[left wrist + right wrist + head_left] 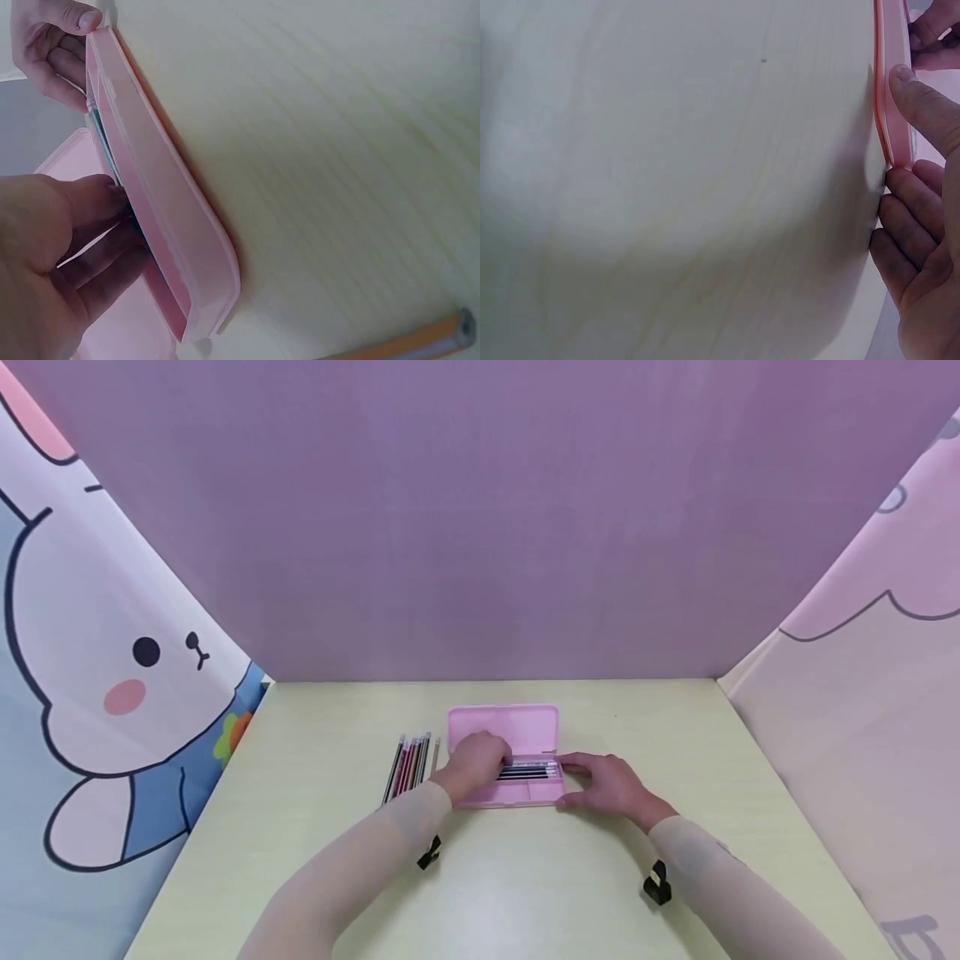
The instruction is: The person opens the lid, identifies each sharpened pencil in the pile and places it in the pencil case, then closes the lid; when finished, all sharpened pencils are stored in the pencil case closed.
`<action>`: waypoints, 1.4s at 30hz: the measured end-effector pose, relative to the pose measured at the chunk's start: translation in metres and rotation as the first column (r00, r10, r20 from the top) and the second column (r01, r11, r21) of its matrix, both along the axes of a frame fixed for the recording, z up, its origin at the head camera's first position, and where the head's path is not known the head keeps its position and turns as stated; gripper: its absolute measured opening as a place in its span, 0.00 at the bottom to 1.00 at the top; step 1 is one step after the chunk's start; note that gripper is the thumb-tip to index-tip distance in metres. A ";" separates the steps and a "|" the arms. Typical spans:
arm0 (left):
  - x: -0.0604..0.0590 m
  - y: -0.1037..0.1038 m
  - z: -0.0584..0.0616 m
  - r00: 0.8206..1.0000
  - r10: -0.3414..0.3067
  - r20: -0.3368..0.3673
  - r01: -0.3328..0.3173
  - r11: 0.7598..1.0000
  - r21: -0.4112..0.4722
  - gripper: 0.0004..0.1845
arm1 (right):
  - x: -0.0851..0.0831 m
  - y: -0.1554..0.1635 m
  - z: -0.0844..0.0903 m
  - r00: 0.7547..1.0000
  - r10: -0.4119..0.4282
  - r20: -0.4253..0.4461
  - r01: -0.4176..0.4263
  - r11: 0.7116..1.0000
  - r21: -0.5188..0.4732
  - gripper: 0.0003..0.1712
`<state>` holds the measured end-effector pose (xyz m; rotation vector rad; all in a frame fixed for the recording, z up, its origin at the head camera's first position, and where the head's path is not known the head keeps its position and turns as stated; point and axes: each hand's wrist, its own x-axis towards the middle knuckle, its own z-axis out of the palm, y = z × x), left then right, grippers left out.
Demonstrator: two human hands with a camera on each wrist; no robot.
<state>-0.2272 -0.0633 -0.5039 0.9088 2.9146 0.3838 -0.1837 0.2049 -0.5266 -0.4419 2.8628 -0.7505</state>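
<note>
Open pink pencil case holds dark pencils.

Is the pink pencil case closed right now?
No, the pink pencil case lies open, lid folded back, with pencils showing in its tray.

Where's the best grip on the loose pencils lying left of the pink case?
Probably mid-shaft on the outermost of the pencils, from above. They lie flat and tightly side by side on the table, so only the tops and the outer edge are free. The left hand is closest.
</note>
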 end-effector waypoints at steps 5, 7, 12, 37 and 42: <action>0.000 -0.005 0.001 0.999 -0.044 0.009 0.043 0.999 0.033 0.10 | 0.000 0.000 -0.001 1.000 -0.001 0.000 0.001 1.000 -0.003 0.46; 0.000 -0.009 0.001 0.998 -0.049 0.038 0.046 0.997 0.069 0.11 | 0.000 0.000 0.000 1.000 0.001 -0.004 -0.001 1.000 0.001 0.46; 0.001 -0.016 0.001 0.990 -0.041 0.136 0.019 0.987 0.160 0.14 | 0.001 0.000 0.001 1.000 0.005 -0.002 -0.005 1.000 0.000 0.46; 0.013 -0.074 0.025 0.933 -0.040 0.358 -0.155 0.853 0.498 0.22 | 0.000 0.002 -0.002 1.000 0.002 -0.005 -0.002 1.000 -0.003 0.46; 0.017 -0.112 0.025 0.927 0.050 0.372 -0.257 0.807 0.532 0.22 | 0.000 0.001 -0.001 1.000 0.013 -0.015 -0.013 1.000 0.000 0.46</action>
